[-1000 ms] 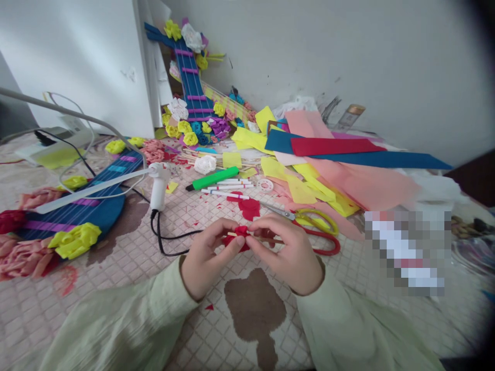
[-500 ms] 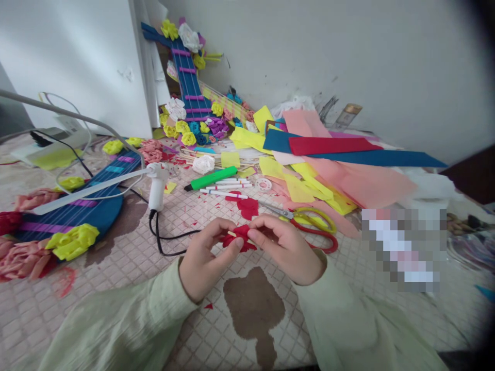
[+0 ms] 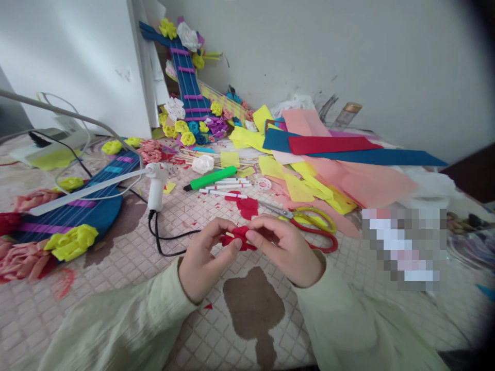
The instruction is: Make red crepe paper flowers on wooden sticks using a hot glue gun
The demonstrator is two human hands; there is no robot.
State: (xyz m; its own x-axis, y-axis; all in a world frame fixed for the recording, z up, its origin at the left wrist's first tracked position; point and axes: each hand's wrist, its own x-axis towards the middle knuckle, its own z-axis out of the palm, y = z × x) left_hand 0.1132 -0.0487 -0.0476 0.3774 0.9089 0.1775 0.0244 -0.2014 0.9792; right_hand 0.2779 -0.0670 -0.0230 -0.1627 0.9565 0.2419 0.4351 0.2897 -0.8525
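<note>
Between my two hands is a small red crepe paper piece (image 3: pixel 243 232) with a thin pale stick running across it, partly hidden by the fingers. My left hand (image 3: pixel 211 257) pinches its left side between thumb and fingers. On the right side, my right hand (image 3: pixel 284 247) grips the same paper, thumb in front. Just behind the right hand lie scissors (image 3: pixel 315 219) with yellow and red handles. A flat red paper cutout (image 3: pixel 247 207) rests on the table beyond my fingers.
A white glue gun (image 3: pixel 155 190) stands at left, its black cord reaching toward my left hand. Behind it lies a blue paper guitar (image 3: pixel 104 211) with paper flowers. A green marker (image 3: pixel 213 178), white pens (image 3: pixel 232 186) and coloured paper strips (image 3: pixel 336 144) lie farther back.
My right thumb has shifted slightly on the red paper. Both hands otherwise keep their place and hold.
</note>
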